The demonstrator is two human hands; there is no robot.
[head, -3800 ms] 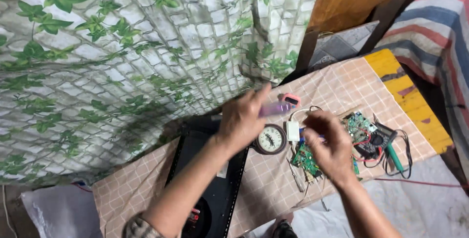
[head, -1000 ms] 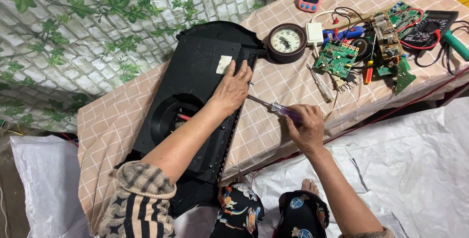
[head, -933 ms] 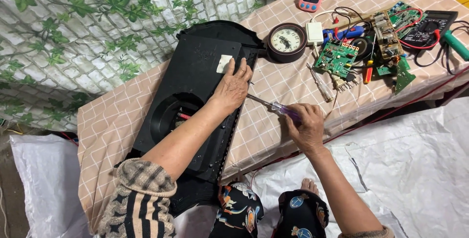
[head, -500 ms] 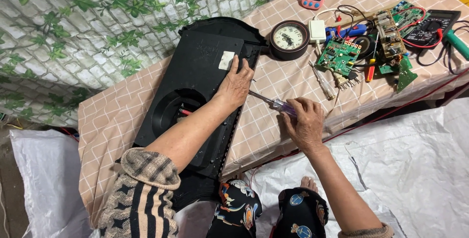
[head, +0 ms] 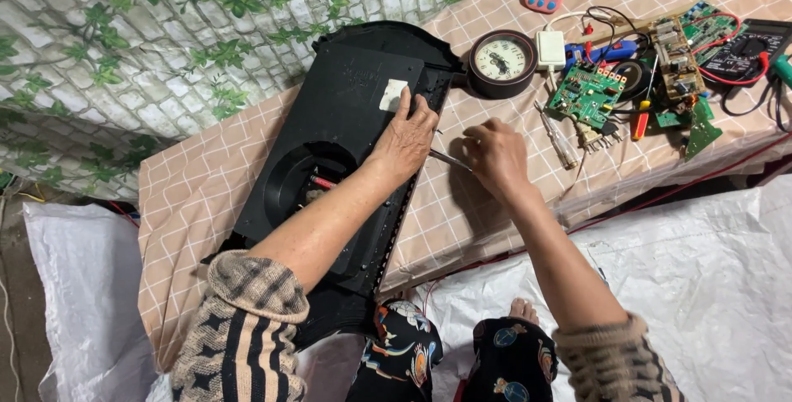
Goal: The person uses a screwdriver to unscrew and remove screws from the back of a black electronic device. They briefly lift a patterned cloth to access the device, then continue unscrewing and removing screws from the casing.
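The black plastic housing (head: 330,171) lies flat on the checked tablecloth (head: 190,196), its round opening toward me. My left hand (head: 406,139) rests spread, palm down, on its right edge beside a white sticker (head: 393,94), gripping nothing, just pressing to keep the panel from sliding. My right hand (head: 493,154) is curled closed around a screwdriver (head: 448,158), shaft pointing left at the housing's rim. To do this well, I think I should keep the shaft square to the screw and lean steady weight on the panel. Further right sit a round clock (head: 502,61) and green circuit boards (head: 587,93).
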